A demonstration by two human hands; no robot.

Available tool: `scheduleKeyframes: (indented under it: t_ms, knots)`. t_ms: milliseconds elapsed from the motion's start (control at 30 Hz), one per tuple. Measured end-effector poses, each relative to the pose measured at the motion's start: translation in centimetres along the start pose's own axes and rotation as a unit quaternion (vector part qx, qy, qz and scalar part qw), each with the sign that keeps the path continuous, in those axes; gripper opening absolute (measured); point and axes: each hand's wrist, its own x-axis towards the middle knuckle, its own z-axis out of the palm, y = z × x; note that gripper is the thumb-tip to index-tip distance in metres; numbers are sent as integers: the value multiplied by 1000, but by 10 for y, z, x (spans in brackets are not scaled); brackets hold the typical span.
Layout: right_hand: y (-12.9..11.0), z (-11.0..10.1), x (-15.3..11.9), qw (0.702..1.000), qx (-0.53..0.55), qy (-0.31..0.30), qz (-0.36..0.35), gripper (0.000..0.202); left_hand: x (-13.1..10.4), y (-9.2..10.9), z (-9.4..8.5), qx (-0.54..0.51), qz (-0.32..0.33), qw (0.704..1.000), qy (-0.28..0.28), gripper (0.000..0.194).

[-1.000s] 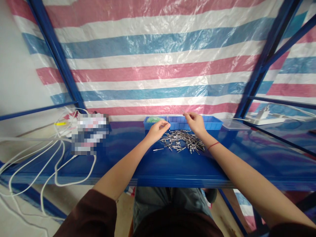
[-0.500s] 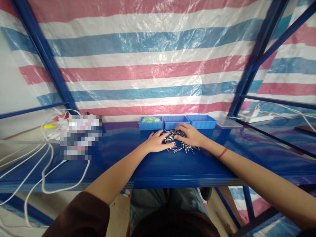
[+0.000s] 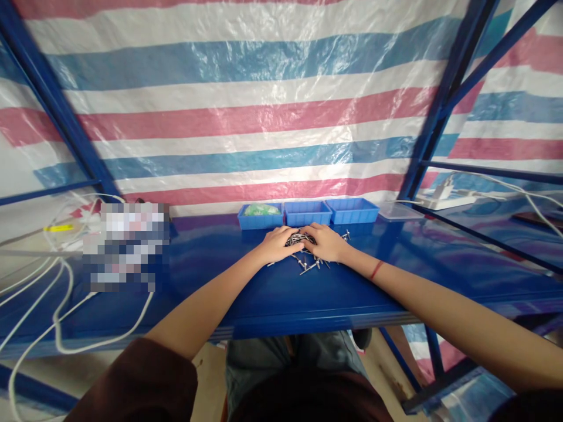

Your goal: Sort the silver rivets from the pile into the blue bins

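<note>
My left hand (image 3: 278, 245) and my right hand (image 3: 324, 241) curve around a heap of small metal rivet-like pieces (image 3: 301, 239) on the blue table. Both hands have their fingers wrapped about the heap from opposite sides, their fingertips almost meeting. Several loose pieces (image 3: 311, 266) lie in front of the hands, and a few more show behind my right hand. Part of the heap is hidden under the fingers.
Behind the hands stand three blue bins: the left bin (image 3: 260, 221) holds a green and white bag. A clear lid (image 3: 400, 211) and a white power strip (image 3: 448, 201) lie to the right. White cables (image 3: 59, 310) and a pixelated item are at left.
My hands have come closer together, pressing the spread pieces into a tighter heap. The camera view has shifted slightly, and some pieces now show behind my right hand.
</note>
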Motion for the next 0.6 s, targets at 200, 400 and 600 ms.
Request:
scheduleKeyframes:
  t_ms: [200,400,600]
  knots:
    - [5,0,6,997,66,24,17,21,5,-10,3,-35,19,997,71,26]
    - [16,-7,10,981,163,89,55,17,7,-16,0,-151,-23,979,133,20]
    - [31,-13,12,955,237,158,81,19,8,-16,-7,-266,-54,953,138,26]
